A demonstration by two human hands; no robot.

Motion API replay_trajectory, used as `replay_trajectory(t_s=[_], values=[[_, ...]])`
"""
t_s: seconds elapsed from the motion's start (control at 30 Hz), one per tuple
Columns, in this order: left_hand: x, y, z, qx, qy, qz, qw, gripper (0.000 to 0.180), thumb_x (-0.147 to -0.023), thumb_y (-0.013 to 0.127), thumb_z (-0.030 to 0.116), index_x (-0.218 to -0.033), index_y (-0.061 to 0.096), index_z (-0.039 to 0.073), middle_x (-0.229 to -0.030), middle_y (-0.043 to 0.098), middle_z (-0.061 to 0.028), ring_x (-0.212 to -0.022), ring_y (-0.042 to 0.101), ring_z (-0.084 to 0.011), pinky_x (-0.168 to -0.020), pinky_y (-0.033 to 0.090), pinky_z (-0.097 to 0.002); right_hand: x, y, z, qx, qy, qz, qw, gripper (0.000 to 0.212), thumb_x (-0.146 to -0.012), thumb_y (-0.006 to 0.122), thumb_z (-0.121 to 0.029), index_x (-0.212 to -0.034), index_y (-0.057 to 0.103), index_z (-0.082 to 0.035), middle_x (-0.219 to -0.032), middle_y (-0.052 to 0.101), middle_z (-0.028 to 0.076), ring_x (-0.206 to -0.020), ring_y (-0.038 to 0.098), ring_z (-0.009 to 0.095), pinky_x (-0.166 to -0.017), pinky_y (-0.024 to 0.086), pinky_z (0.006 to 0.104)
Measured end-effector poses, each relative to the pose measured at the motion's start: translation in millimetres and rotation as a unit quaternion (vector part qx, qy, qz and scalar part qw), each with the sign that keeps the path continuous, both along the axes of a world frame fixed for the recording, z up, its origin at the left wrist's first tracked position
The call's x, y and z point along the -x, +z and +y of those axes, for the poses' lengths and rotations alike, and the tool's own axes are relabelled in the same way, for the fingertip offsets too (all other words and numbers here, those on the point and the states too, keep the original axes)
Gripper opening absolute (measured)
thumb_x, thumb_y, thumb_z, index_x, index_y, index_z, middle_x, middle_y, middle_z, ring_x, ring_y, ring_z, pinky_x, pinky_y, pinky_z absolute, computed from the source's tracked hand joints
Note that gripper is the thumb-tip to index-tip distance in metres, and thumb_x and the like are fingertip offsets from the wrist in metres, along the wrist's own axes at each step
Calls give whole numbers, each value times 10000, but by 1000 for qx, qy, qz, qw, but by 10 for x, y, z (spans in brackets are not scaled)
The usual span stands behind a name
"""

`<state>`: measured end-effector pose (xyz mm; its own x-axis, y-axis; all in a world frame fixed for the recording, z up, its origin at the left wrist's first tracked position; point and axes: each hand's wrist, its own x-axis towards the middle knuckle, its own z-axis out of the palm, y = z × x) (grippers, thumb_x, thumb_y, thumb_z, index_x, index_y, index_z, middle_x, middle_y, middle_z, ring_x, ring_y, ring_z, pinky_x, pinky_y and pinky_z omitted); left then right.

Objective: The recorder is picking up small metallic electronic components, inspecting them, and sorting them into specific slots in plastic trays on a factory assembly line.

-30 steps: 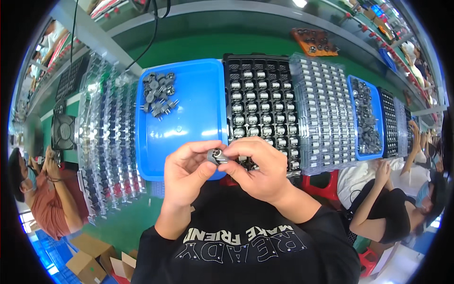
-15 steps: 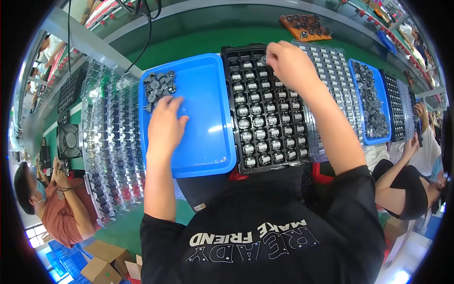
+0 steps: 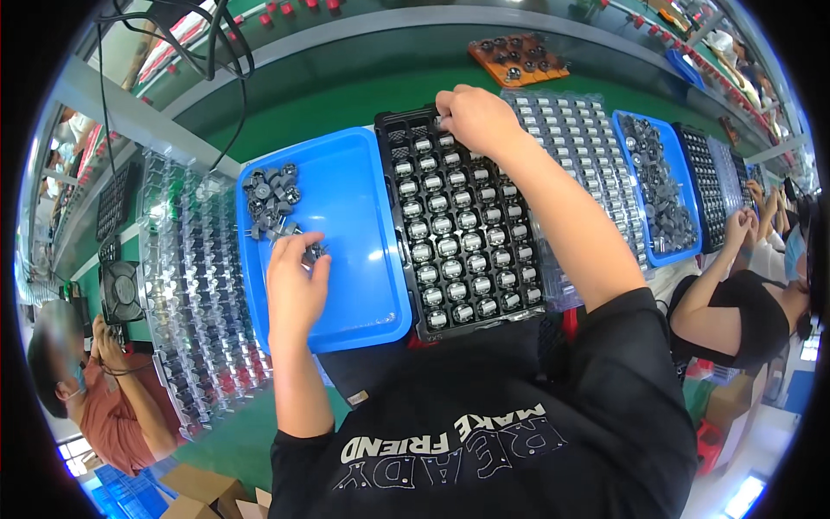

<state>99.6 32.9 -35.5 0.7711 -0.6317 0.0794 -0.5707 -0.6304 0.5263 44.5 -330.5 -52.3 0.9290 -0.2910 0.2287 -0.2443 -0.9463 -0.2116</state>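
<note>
My left hand (image 3: 294, 285) is over the left side of a blue tray (image 3: 363, 251). Between its thumb and fingers is a small dark grey component (image 3: 316, 253) with thin metal pins. A pile of similar grey components (image 3: 271, 195) lies in the tray's far left corner, just beyond the fingers. My right hand (image 3: 480, 119) reaches to the far end of a black compartment tray (image 3: 435, 334), its fingertips pinched on a small greyish part (image 3: 441, 124), mostly hidden. Silvery round parts (image 3: 445, 225) fill most pockets there; several far-left pockets hold none.
Clear plastic trays (image 3: 207, 285) stand on the left, and another clear tray of parts (image 3: 575, 147) lies right of the black one. Beyond it is a second blue tray (image 3: 619, 130). An orange holder (image 3: 519, 65) sits at the back. Co-workers (image 3: 130, 389) work on both sides.
My view has shifted, so the trays appear lower and further left. A grey component now shows between my left fingers, drawn off the pile. My right hand stays at the black tray's far end.
</note>
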Motion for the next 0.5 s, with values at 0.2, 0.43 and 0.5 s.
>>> replay_trajectory(t_s=[0.2,0.43,0.5], values=[[270,-124,70,189,61,223,954,342,-834,728,-48,-1160,632,-13,-1037,682,-116,-891,685,-158,-785,549,-294,-80,21,84,50,28,3,998,80,-838,655,-126,-892,706,-97,-969,671,113,-989,665,344,-822,555,468],[325,-224,300,321,24,355,877,332,-827,670,-127,-1134,595,-25,-1050,659,-81,-890,643,-112,-779,515,-223,269,404,-256,-79,-201,31,976,344,-821,768,-308,-1002,734,-18,-1044,727,217,-1032,687,390,-915,546,488],[316,-206,334,329,43,379,864,332,-826,671,-127,-1135,598,-28,-1092,652,-94,-920,642,-118,-788,524,-234,513,448,-395,-74,-276,68,956,444,-806,788,-354,-1032,716,21,-1106,713,242,-1088,675,386,-950,536,474]])
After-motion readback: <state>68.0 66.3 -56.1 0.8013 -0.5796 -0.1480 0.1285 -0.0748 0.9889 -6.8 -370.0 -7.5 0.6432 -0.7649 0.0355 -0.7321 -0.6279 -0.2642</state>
